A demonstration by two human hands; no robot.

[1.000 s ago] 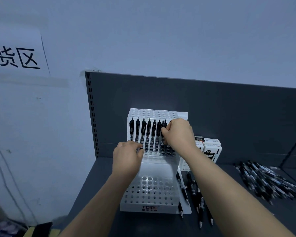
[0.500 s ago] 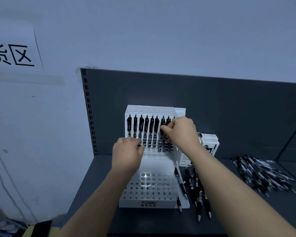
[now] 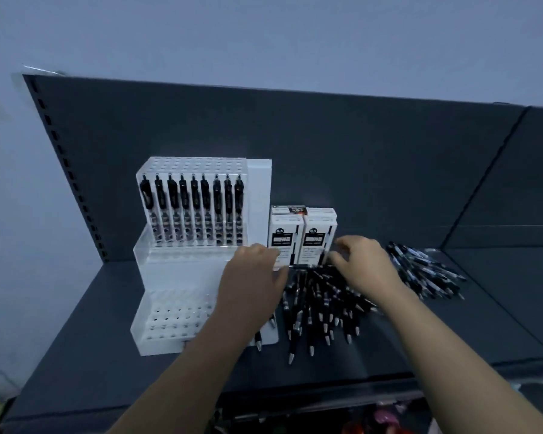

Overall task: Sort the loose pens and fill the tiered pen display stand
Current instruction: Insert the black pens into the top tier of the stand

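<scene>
The white tiered pen display stand (image 3: pixel 157 308) sits at the left of a dark shelf. Its top tier holds a row of several black pens (image 3: pixel 195 198); the holes in the lower tiers are bare. To its right lies a pile of loose black pens (image 3: pixel 320 305). Both hands hover over the far edge of that pile. One black pen (image 3: pixel 309 266) lies level between them. My left hand (image 3: pixel 251 280) meets its left end with the thumb, and my right hand (image 3: pixel 364 267) pinches its right end with curled fingers. The left fingers are hidden behind the hand.
Two white pen boxes (image 3: pixel 318 236) stand upright against the dark back panel (image 3: pixel 326 151), just behind the hands. A second heap of pens (image 3: pixel 427 270) lies further right. The shelf's front edge (image 3: pixel 295 383) runs below my forearms.
Both hands have left the stand's top tier and dropped right to the loose pen pile. The top row has gained pens. The view has swung right and down.
</scene>
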